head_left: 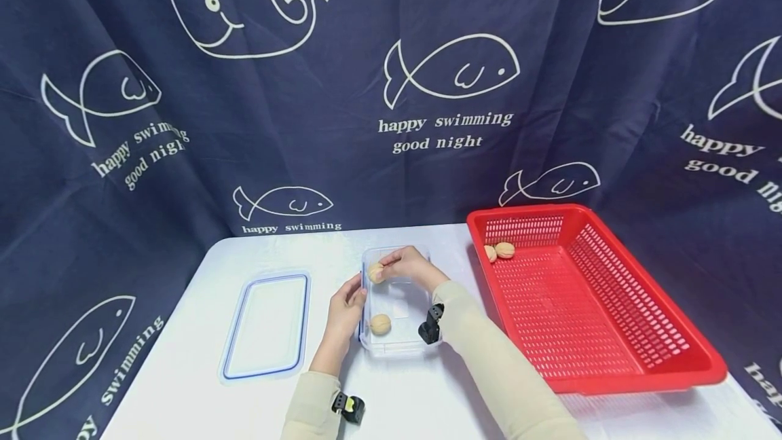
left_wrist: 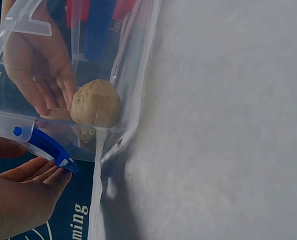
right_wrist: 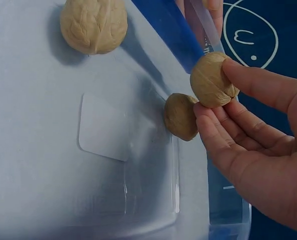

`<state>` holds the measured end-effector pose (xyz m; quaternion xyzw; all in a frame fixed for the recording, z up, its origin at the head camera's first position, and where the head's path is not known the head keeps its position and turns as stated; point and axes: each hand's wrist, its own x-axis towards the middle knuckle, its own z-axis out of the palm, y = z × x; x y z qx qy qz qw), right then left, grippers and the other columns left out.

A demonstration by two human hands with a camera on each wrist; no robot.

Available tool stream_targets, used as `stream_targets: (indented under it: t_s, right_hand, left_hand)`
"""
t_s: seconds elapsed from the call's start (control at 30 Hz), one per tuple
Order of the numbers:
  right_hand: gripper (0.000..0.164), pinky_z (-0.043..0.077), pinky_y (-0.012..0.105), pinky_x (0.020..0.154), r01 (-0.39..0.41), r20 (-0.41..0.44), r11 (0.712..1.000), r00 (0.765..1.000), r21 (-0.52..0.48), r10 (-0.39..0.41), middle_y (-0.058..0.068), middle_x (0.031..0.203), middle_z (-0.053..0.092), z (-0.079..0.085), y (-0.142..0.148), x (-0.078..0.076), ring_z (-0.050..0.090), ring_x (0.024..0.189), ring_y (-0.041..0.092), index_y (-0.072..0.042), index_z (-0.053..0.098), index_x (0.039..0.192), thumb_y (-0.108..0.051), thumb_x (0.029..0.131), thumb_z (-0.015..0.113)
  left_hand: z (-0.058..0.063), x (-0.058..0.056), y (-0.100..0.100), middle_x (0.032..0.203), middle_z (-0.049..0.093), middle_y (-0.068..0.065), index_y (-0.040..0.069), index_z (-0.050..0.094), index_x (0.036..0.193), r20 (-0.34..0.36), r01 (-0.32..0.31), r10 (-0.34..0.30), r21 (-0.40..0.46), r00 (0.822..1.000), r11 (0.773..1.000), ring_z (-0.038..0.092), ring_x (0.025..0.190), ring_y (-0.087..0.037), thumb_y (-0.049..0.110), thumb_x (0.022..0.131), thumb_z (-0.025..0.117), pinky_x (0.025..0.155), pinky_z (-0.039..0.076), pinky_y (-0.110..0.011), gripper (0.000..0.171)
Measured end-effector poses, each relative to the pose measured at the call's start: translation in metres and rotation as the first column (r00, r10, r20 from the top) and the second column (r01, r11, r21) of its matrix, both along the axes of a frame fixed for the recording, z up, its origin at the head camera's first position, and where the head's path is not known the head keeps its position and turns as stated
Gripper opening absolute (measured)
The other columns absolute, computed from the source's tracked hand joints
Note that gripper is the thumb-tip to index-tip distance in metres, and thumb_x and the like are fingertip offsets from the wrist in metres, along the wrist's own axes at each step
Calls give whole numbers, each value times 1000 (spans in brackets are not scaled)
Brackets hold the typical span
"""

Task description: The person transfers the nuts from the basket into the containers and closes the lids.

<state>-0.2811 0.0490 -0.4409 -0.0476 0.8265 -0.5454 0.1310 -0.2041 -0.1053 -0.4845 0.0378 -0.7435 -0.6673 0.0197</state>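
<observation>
A clear plastic food box (head_left: 400, 350) with blue side clips stands on the table. Inside its far-left corner, my right hand (head_left: 408, 265) pinches a walnut (right_wrist: 213, 80) between thumb and fingertips. Another walnut (head_left: 380, 324) lies on the box floor near the front left. The right wrist view also has a walnut shape (right_wrist: 181, 116) beside the held one; I cannot tell whether it is a reflection. My left hand (head_left: 345, 311) rests against the box's left outer side, its fairly straight fingers touching the blue clip (left_wrist: 51, 147).
A red perforated basket (head_left: 611, 386) stands to the right, with walnuts (head_left: 504, 250) in its far-left corner. On the left, a clear lid with a blue seal (head_left: 265, 324) lies flat. A dark blue fish-print curtain (head_left: 427, 182) hangs behind the white table (head_left: 183, 372).
</observation>
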Motion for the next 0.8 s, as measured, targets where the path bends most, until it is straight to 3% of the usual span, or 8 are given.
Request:
stream_targets:
  t_s: [0.2, 0.43, 0.6, 0.8]
  right_hand:
    - [32, 58, 26, 80, -5, 40, 1000, 999, 2, 5, 14, 93, 73, 2, -3, 3, 68, 81, 16, 6, 71, 101, -1, 71, 80]
    - [30, 58, 29, 82, -5, 155, 1000, 988, -1, 5, 11, 94, 72, -2, -4, -3, 68, 86, 20, 3, 72, 96, 0, 68, 83]
    - [30, 58, 27, 78, -36, 169, 999, 985, 27, 31, 8, 93, 71, -7, -3, -9, 67, 82, 19, 0, 72, 91, -3, 64, 85]
    - [28, 58, 29, 78, -25, 175, 997, 984, 69, 13, 7, 88, 69, -1, -6, -2, 63, 71, 15, 4, 70, 96, -1, 70, 81]
  left_hand:
    - [1, 0, 0, 139, 47, -26, -5, 44, 139, 2, 4, -4, -2, 1000, 1000, 46, 129, -38, 4, 98, 50, 110, 39, -44, 42]
    - [5, 1, 1, 138, 50, -22, -1, 47, 138, 14, -10, 10, -15, 1000, 1000, 48, 128, -34, 6, 98, 51, 109, 40, -40, 41]
    - [5, 2, 2, 139, 49, -23, -1, 46, 139, 21, -5, 6, -16, 1000, 1000, 47, 129, -34, 6, 98, 51, 109, 40, -39, 42]
    - [4, 3, 1, 138, 48, -26, -5, 43, 139, 1, 0, 0, -22, 1000, 1000, 47, 129, -37, 5, 99, 49, 109, 41, -40, 42]
